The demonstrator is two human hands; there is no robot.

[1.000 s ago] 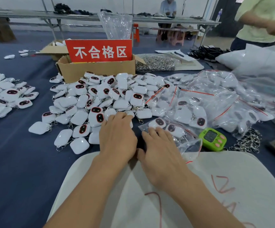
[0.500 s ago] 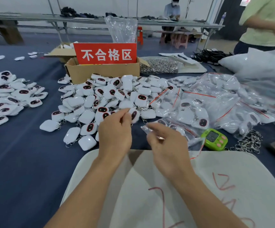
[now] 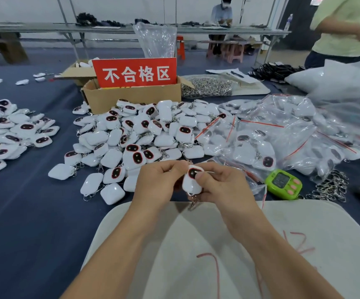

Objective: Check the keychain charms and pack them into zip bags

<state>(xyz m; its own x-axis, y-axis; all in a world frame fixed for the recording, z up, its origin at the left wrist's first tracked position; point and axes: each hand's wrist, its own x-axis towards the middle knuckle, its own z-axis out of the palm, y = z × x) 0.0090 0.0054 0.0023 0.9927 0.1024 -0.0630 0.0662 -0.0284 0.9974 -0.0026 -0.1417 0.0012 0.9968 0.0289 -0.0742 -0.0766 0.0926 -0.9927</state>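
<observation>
Item under inspection: 1 charm [image 3: 193,180], held up in front of the cardboard box [image 3: 136,98], on the person's side of it and well clear of it. The charm is a glossy white rounded square, its upper end bearing a dark oval panel rimmed in red; the white surface shows no mark that can be made out. A metal clasp [image 3: 193,205] hangs from its lower end, above the far edge of the white pad [image 3: 196,244]. Both hands are closed on it: the left hand [image 3: 157,182] has its fingers curled with the tips pinching the charm's upper left edge, and the right hand [image 3: 222,186] wraps it from the other side, thumb pressed beside the oval panel. Whether any bag film lies inside the right grip cannot be told. The pile of charms [image 3: 136,134] lies loose against the box front, some face up, some showing plain white backs. Filled zip bags [image 3: 271,137] with red seal lines lie to the box's right, and 1 green timer [image 3: 282,184] sits in front of them.
</observation>
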